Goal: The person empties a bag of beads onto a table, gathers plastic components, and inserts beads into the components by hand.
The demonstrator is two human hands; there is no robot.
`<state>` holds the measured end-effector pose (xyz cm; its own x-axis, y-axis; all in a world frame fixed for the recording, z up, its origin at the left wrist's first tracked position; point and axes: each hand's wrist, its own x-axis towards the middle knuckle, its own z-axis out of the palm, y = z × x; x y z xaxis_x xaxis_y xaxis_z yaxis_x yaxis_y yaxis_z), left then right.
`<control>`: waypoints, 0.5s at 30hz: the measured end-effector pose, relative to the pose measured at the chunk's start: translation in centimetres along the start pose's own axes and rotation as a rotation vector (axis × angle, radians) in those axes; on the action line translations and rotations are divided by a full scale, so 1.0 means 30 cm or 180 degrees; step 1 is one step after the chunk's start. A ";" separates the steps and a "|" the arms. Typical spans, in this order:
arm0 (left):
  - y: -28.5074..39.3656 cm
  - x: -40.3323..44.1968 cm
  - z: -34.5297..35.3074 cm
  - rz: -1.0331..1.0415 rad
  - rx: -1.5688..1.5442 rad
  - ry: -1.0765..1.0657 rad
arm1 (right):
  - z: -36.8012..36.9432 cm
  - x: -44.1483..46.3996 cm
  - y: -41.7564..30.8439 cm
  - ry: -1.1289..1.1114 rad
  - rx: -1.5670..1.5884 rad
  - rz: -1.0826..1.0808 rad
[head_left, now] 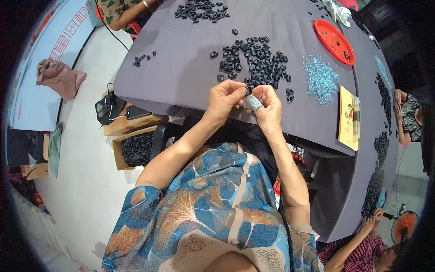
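Observation:
My left hand (225, 100) and my right hand (267, 106) meet at the table's near edge, fingers bent and pinching. Between their fingertips is a small black piece (249, 89). A grey speckled covering (254, 103) wraps a finger of my right hand. Just beyond my hands lies a pile of black pieces (260, 61), several with holes in them. To its right is a heap of small clear-blue pieces (321, 79). What my left fingertips hold apart from the black piece is too small to make out.
A red tray (334, 41) and a yellow booklet (348, 118) are on the grey-covered table (181, 68). More black pieces (201, 11) lie at the far side. A box of black pieces (137, 149) stands below left. Other people's arms show at the table's edges.

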<state>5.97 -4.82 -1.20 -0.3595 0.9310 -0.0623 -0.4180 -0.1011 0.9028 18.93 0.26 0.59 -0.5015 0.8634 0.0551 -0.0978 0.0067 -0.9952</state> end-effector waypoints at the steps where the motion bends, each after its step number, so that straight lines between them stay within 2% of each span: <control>1: -0.001 -0.002 0.001 0.0026 0.0020 0.0011 | 0.000 0.000 0.005 0.0011 -0.0002 -0.0013; 15: -0.006 -0.025 0.025 0.0643 0.0711 0.0165 | -0.007 -0.008 0.043 0.0050 -0.0424 -0.0172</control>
<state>6.94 -5.24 -1.01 -0.4611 0.8803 0.1118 -0.1419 -0.1975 0.9700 19.10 0.17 -0.71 -0.4849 0.8678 0.1086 -0.0089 0.1193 -0.9928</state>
